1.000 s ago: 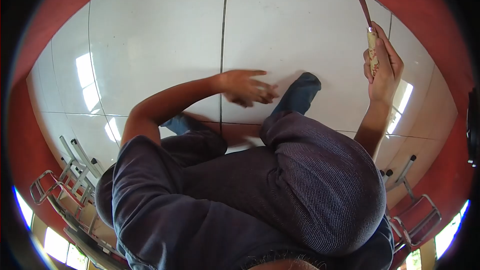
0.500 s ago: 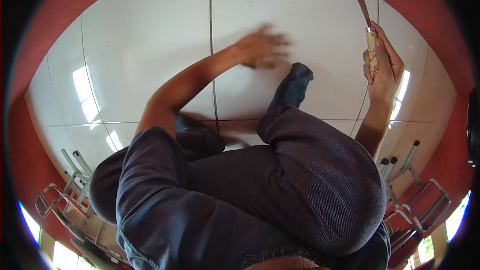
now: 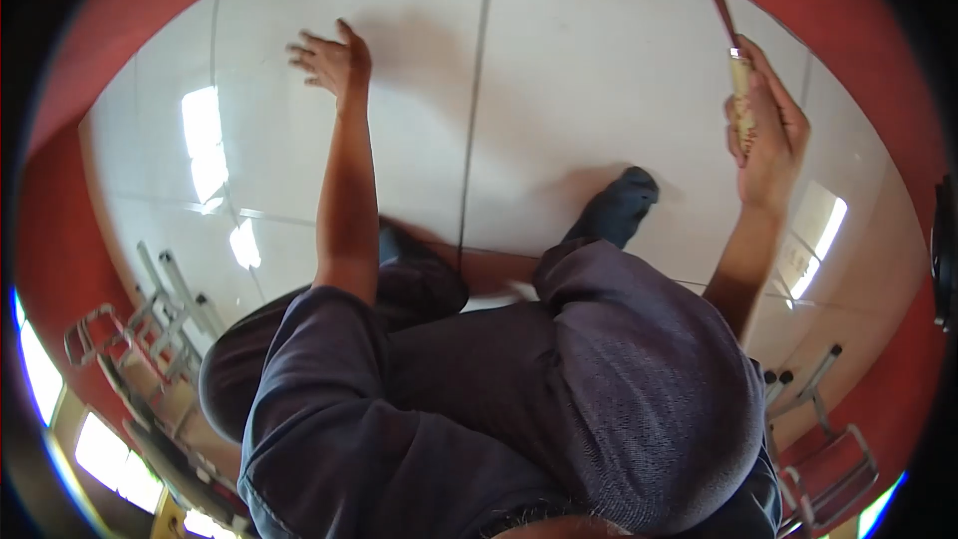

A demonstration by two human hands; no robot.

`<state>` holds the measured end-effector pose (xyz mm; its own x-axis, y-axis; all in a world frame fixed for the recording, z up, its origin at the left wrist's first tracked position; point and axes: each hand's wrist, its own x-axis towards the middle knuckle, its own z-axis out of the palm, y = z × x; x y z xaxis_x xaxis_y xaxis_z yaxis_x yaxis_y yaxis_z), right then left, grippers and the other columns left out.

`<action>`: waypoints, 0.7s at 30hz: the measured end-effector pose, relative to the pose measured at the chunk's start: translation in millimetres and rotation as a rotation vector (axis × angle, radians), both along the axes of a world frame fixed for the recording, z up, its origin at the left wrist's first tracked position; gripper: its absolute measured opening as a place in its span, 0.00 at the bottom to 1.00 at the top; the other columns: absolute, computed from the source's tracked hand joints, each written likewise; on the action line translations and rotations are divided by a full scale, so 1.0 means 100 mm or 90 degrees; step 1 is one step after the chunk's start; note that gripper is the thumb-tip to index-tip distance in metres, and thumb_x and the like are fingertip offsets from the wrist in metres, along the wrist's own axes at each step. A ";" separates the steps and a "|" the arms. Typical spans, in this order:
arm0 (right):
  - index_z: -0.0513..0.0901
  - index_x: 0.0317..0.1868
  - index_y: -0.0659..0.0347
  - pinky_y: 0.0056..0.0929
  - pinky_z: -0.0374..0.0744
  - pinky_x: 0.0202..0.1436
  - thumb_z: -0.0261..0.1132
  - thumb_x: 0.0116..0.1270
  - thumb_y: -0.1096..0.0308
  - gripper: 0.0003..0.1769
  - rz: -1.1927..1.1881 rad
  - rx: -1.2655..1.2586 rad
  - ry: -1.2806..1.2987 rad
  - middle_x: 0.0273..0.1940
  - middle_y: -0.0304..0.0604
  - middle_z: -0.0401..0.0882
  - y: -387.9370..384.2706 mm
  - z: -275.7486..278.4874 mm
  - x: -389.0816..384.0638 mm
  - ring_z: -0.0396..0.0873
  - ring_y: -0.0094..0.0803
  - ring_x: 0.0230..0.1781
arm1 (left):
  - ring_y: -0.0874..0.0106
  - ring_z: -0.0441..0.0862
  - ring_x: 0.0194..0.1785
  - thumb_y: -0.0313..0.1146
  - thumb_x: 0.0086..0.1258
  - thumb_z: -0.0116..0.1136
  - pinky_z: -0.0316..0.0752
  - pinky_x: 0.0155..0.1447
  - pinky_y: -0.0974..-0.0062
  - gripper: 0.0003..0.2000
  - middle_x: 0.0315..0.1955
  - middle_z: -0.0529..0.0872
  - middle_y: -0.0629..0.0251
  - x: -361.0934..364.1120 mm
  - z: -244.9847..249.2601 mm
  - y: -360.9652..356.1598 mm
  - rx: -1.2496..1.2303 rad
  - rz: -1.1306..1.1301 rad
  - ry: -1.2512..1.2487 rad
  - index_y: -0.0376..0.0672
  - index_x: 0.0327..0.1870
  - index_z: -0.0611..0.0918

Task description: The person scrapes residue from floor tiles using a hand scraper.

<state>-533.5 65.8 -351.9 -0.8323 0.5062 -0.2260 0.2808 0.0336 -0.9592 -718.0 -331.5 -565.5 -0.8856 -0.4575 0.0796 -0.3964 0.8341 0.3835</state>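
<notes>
My right hand (image 3: 770, 140) is closed around the pale yellow, patterned handle of a knife (image 3: 741, 85). The dark, narrow blade points up and away from me, its tip near the top edge of the head view. Well to the left, my left hand (image 3: 337, 62) hangs over the white tiles with its fingers spread and nothing in it. The arm on that side reaches forward from the dark sleeve, and a shadow falls on the floor beside it.
Glossy white floor tiles (image 3: 569, 70) stretch ahead, with a red wall (image 3: 858, 0) around them. My dark-socked foot (image 3: 614, 208) rests on the floor near my bent knees. Metal-framed chairs (image 3: 150, 329) stand behind on the left, with another metal frame (image 3: 828, 469) at the right.
My left hand has swung from the middle, near my foot, out to the left. The right hand keeps its hold on the knife. The whole view has turned slightly.
</notes>
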 end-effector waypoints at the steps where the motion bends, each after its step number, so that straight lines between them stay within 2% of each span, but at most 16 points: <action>1: 0.80 0.58 0.64 0.13 0.53 0.15 0.56 0.74 0.66 0.18 0.016 0.017 0.009 0.24 0.32 0.71 -0.02 -0.04 -0.03 0.62 0.12 0.16 | 0.42 0.39 0.77 0.59 0.70 0.47 0.44 0.72 0.35 0.42 0.74 0.43 0.38 0.08 0.01 -0.28 -0.032 0.069 -0.036 0.35 0.74 0.53; 3: 0.80 0.59 0.65 0.13 0.53 0.15 0.55 0.74 0.66 0.18 0.065 0.035 0.005 0.24 0.33 0.72 -0.05 -0.09 -0.05 0.62 0.12 0.16 | 0.39 0.36 0.77 0.60 0.69 0.47 0.43 0.71 0.34 0.44 0.74 0.40 0.35 0.27 -0.02 -0.66 -0.072 0.207 -0.096 0.34 0.74 0.51; 4: 0.79 0.59 0.65 0.13 0.53 0.15 0.55 0.74 0.66 0.18 0.091 0.049 0.002 0.24 0.33 0.72 -0.07 -0.11 -0.06 0.62 0.12 0.17 | 0.37 0.37 0.76 0.62 0.69 0.43 0.42 0.71 0.32 0.45 0.74 0.40 0.34 0.39 0.02 -0.65 -0.069 0.218 -0.164 0.33 0.75 0.50; 5: 0.79 0.59 0.66 0.13 0.53 0.15 0.55 0.74 0.66 0.19 0.095 0.057 0.004 0.26 0.34 0.74 -0.09 -0.13 -0.06 0.61 0.13 0.16 | 0.38 0.38 0.76 0.63 0.69 0.40 0.40 0.71 0.32 0.44 0.74 0.42 0.34 0.44 -0.32 -0.73 -0.087 0.225 -0.152 0.33 0.75 0.51; 6: 0.79 0.59 0.67 0.13 0.53 0.14 0.54 0.75 0.66 0.19 0.089 0.050 0.003 0.27 0.35 0.75 -0.13 -0.13 -0.07 0.61 0.13 0.16 | 0.38 0.40 0.76 0.63 0.70 0.38 0.39 0.72 0.33 0.44 0.73 0.46 0.33 0.54 -0.38 -0.55 -0.144 0.189 -0.141 0.33 0.74 0.52; 8: 0.79 0.59 0.67 0.13 0.53 0.14 0.54 0.75 0.66 0.19 0.073 0.034 -0.003 0.28 0.36 0.77 -0.22 -0.13 -0.09 0.60 0.13 0.15 | 0.38 0.43 0.76 0.56 0.73 0.38 0.40 0.72 0.33 0.38 0.73 0.49 0.34 0.73 -0.34 -0.03 -0.152 -0.013 -0.090 0.30 0.72 0.56; 10: 0.78 0.59 0.68 0.14 0.53 0.13 0.53 0.75 0.66 0.19 0.094 0.019 0.002 0.30 0.37 0.78 -0.20 -0.08 -0.05 0.59 0.13 0.15 | 0.37 0.46 0.75 0.50 0.73 0.41 0.43 0.71 0.31 0.35 0.71 0.54 0.34 0.89 -0.30 0.79 -0.141 -0.191 -0.016 0.27 0.70 0.59; 11: 0.78 0.59 0.68 0.14 0.53 0.13 0.52 0.75 0.66 0.19 0.117 0.025 0.004 0.30 0.36 0.78 -0.17 -0.08 -0.02 0.59 0.13 0.15 | 0.37 0.47 0.74 0.47 0.70 0.46 0.43 0.70 0.30 0.33 0.70 0.56 0.36 0.98 -0.23 1.21 -0.117 -0.281 0.010 0.31 0.70 0.61; 12: 0.78 0.59 0.68 0.14 0.53 0.13 0.52 0.75 0.66 0.19 0.136 0.034 0.003 0.29 0.36 0.77 -0.17 -0.07 0.01 0.59 0.13 0.15 | 0.39 0.47 0.74 0.47 0.68 0.51 0.43 0.69 0.28 0.33 0.70 0.57 0.39 1.09 0.05 1.58 -0.034 -0.403 -0.038 0.36 0.70 0.63; 13: 0.78 0.59 0.68 0.14 0.53 0.13 0.52 0.75 0.66 0.19 0.130 0.031 0.003 0.29 0.36 0.77 -0.18 -0.05 0.02 0.59 0.13 0.15 | 0.43 0.47 0.75 0.48 0.67 0.54 0.42 0.68 0.27 0.32 0.70 0.58 0.44 1.19 0.17 1.84 -0.086 -0.598 -0.139 0.45 0.71 0.64; 15: 0.78 0.60 0.68 0.14 0.52 0.13 0.51 0.76 0.66 0.19 0.117 0.022 0.001 0.28 0.36 0.76 -0.21 0.03 0.00 0.59 0.13 0.15 | 0.58 0.46 0.78 0.53 0.72 0.48 0.38 0.75 0.38 0.30 0.75 0.53 0.58 1.27 0.08 2.05 -0.015 -0.946 -0.079 0.57 0.74 0.60; 16: 0.78 0.60 0.68 0.14 0.52 0.13 0.51 0.76 0.66 0.19 0.112 0.026 0.005 0.27 0.36 0.75 -0.22 0.05 0.00 0.59 0.13 0.15 | 0.60 0.45 0.79 0.53 0.74 0.45 0.37 0.77 0.44 0.31 0.77 0.50 0.63 1.22 0.06 2.07 0.078 -1.043 -0.106 0.57 0.75 0.57; 18: 0.77 0.60 0.67 0.14 0.52 0.13 0.50 0.76 0.66 0.20 0.097 0.034 0.015 0.26 0.35 0.74 -0.22 0.08 -0.01 0.58 0.12 0.15 | 0.57 0.47 0.78 0.53 0.72 0.48 0.37 0.77 0.44 0.32 0.76 0.51 0.60 1.07 0.05 1.96 0.226 -0.925 -0.014 0.56 0.75 0.58; 20: 0.78 0.60 0.67 0.14 0.52 0.13 0.51 0.76 0.67 0.19 0.071 0.040 -0.003 0.26 0.35 0.74 -0.21 0.07 0.01 0.58 0.12 0.15 | 0.55 0.49 0.77 0.52 0.70 0.53 0.40 0.76 0.42 0.35 0.75 0.54 0.57 0.72 -0.04 1.50 0.136 -0.694 0.074 0.51 0.75 0.58; 21: 0.78 0.60 0.67 0.14 0.52 0.13 0.51 0.76 0.67 0.19 0.057 0.044 -0.022 0.26 0.35 0.74 -0.21 0.05 0.03 0.58 0.12 0.15 | 0.52 0.50 0.77 0.51 0.66 0.58 0.43 0.75 0.41 0.38 0.74 0.57 0.55 0.54 -0.04 1.22 0.170 -0.501 0.142 0.45 0.74 0.59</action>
